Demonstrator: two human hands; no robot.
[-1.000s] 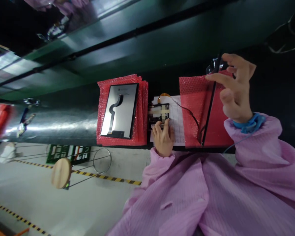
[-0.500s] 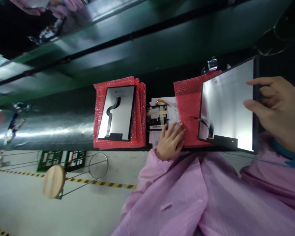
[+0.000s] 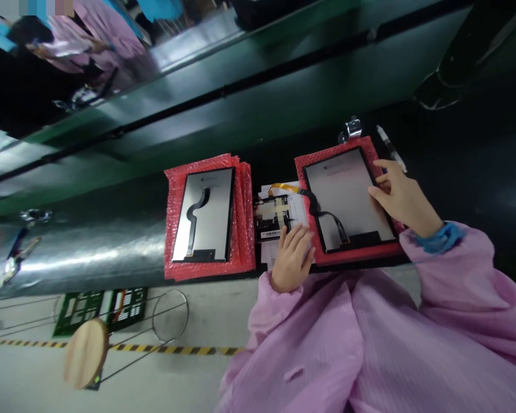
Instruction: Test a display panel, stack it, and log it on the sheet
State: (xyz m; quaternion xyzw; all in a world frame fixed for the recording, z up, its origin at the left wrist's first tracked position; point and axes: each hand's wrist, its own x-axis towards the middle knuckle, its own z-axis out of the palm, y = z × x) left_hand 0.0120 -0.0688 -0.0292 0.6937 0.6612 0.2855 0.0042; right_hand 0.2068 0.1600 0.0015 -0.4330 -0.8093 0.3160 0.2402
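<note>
while the left hand [image 3: 291, 261] lies palm down over a white printed paper sheet [image 3: 298, 211], its fingers slightly apart, the right hand [image 3: 375, 176] is at the right edge of a flat silver display panel with black borders [image 3: 348, 198]. the right thumb and forefinger stand apart there; how firmly they touch the edge i cannot tell. this panel rests on red bubble wrap [image 3: 361, 252] upon the dark, glossy tabletop [image 3: 112, 229]. near the left fingertips sits a small black circuit board with pale tape [image 3: 264, 217]. further left, a second silver display panel [image 3: 217, 212] lies on stacked red bubble-wrap pouches [image 3: 243, 229].
</note>
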